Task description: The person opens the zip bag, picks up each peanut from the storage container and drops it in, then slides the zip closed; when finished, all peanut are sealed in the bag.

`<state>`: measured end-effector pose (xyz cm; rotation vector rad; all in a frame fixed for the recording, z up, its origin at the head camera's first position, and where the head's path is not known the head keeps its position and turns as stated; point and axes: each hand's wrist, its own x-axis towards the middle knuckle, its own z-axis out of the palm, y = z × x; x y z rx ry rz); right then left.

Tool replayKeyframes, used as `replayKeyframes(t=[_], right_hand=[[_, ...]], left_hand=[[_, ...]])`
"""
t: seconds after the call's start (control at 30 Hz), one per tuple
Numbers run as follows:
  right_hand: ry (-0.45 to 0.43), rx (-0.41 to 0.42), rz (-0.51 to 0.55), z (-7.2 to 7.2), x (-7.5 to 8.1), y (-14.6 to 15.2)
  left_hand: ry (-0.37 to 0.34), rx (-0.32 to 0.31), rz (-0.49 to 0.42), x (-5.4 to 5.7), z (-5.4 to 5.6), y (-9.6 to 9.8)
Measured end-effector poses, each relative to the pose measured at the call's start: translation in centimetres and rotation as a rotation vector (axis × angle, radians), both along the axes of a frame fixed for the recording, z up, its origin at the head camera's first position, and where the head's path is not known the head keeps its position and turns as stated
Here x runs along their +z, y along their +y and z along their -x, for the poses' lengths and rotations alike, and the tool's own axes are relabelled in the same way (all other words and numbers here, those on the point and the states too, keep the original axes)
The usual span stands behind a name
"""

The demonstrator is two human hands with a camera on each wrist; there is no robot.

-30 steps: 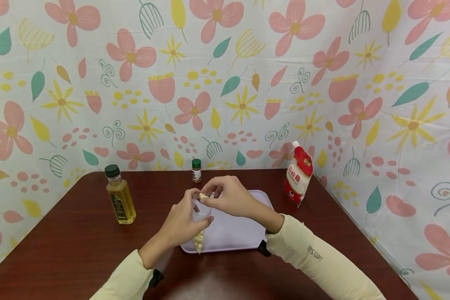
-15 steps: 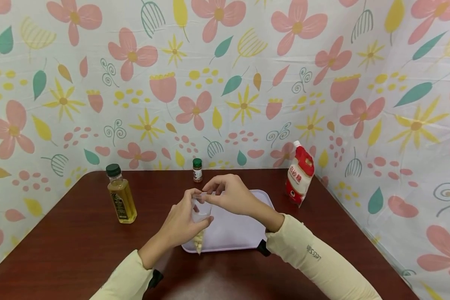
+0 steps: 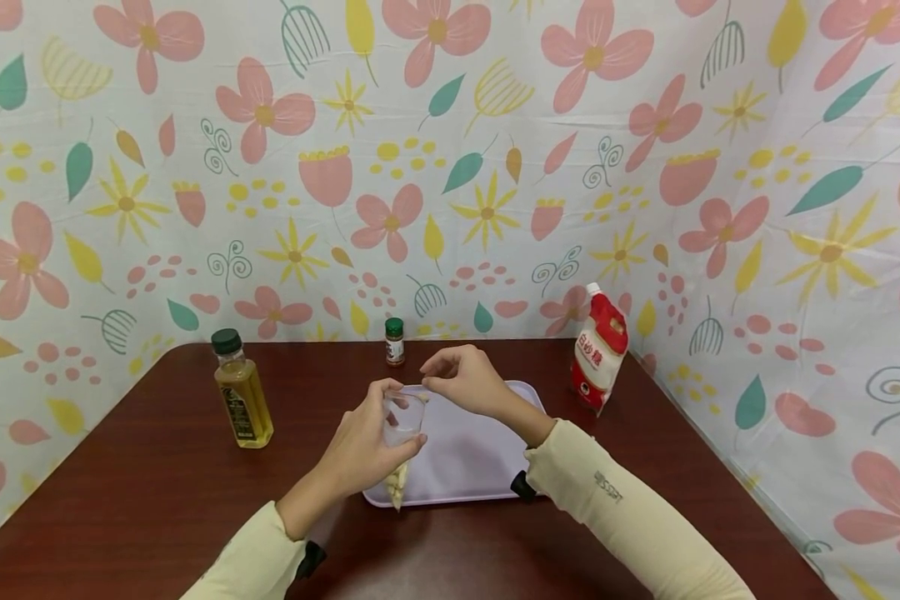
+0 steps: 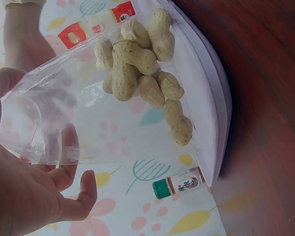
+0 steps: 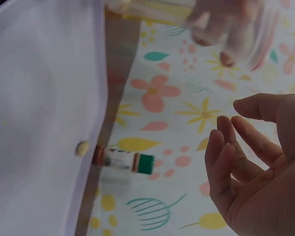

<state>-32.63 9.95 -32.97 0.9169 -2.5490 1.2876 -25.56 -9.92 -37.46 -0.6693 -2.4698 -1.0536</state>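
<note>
My left hand [image 3: 360, 442] grips a clear plastic cup [image 3: 405, 417], its fingers and thumb curled round the wall. In the left wrist view the cup's transparent side spreads from the hand, and several unshelled peanuts [image 4: 132, 61] show beside and through it. The peanuts [image 3: 397, 485] appear below the cup at the left end of a lilac tray [image 3: 480, 458]. My right hand [image 3: 465, 379] hovers over the tray, right of the cup, its fingers loosely bent with nothing between them. A small tan piece [image 5: 82, 148] lies near the tray's far edge.
An oil bottle [image 3: 243, 400] stands at the left of the dark wooden table [image 3: 157, 492]. Behind the tray is a small green-capped spice jar [image 3: 394, 343]. A red and white pouch [image 3: 598, 350] stands at the right, before the flowered cloth [image 3: 450, 208].
My right hand has moved away from the cup's rim to the right. The pale piece it pinched a second ago is out of its fingers. My left hand keeps its hold.
</note>
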Motion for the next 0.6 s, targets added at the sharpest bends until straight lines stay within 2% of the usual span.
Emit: replayKeyframes(t=[0.27, 0.6], right_hand=[[-0.033, -0.065, -0.039, 2.1, -1.8, -0.1], [-0.069, -0.106, -0.122, 4.0, -3.2, -0.6]], left_hand=[[0.007, 0.005, 0.011, -0.1, 0.1, 0.0], [0.014, 0.014, 0.015, 0.2, 0.1, 0.0]])
